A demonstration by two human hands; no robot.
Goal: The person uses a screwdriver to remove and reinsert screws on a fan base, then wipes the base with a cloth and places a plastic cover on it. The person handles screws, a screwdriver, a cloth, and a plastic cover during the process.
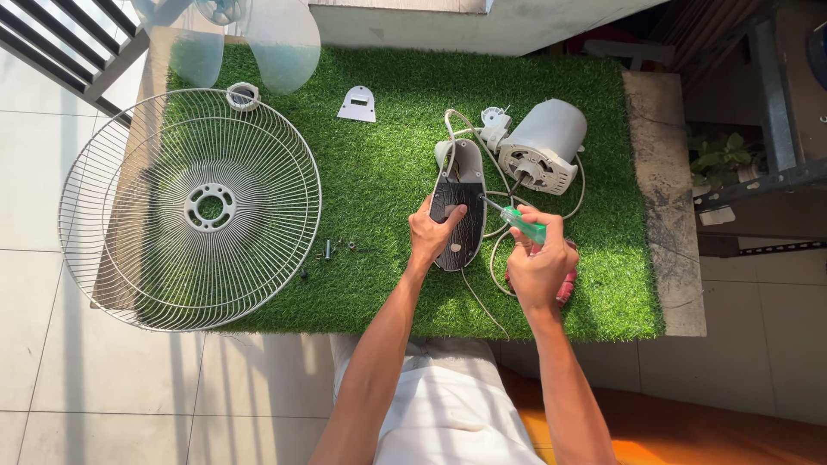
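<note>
My left hand [433, 232] grips the near side of a black and grey oval fan housing piece [459, 194] lying on the green turf mat [388, 155]. My right hand [541, 263] holds a green-handled screwdriver [521, 224], its metal tip touching the housing's right edge. Behind it sits the white fan motor [544, 145], joined by white wires [495, 250] that loop around the housing. A pink object under my right hand is mostly hidden.
A white wire fan guard [194, 207] lies at the mat's left edge. Clear blue fan blades [258, 34] rest at the far left, a white ring [244, 95] and white bracket plate [357, 104] beside them. Small screws [332, 250] lie loose. Metal shelving [767, 129] stands right.
</note>
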